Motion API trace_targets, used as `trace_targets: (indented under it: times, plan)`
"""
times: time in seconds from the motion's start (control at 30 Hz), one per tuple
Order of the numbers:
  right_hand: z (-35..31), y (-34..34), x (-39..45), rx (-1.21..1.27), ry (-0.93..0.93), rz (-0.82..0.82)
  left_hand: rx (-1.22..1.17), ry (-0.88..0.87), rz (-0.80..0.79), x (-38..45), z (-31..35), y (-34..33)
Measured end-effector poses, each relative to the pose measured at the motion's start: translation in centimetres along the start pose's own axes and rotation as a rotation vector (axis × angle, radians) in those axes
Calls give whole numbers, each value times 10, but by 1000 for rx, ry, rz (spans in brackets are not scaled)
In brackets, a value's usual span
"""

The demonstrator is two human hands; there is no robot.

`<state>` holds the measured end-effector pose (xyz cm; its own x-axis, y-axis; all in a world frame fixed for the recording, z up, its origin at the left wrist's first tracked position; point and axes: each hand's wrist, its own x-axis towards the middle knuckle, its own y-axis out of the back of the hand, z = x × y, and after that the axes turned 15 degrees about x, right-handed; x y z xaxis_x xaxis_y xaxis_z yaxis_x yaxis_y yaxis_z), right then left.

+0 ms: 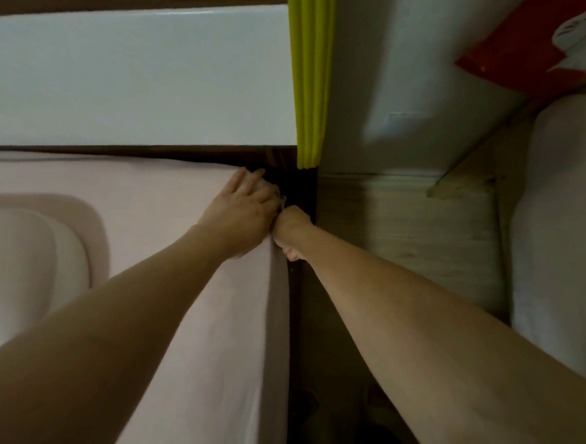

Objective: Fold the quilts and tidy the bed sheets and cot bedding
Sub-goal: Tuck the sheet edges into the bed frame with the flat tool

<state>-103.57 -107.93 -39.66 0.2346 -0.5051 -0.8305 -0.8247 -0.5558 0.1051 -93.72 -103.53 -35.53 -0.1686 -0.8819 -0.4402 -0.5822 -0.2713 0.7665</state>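
While the left hand [242,206] presses flat on the pink sheet [170,193] and the right hand [291,230] grips its corner, tucking looks nearly done, quilts probably still unfolded.

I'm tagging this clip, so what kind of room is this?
Most likely a bedroom: a mattress under a pink bed sheet, a pillow on it, and a yellow curtain hanging by the wall.
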Motion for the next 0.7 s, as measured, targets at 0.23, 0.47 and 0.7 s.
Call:
trace_targets:
  times: [0.23, 0.47, 0.7]
  plan:
    - [39, 32, -52, 18, -192, -139, -103, 110, 56, -36, 26, -9]
    - [45, 13, -51, 40, -97, -142, -168, 189, 18, -75, 55, -10]
    - [120, -2, -103, 26, -142, -269, -201, 256, -31, -127, 92, -14]
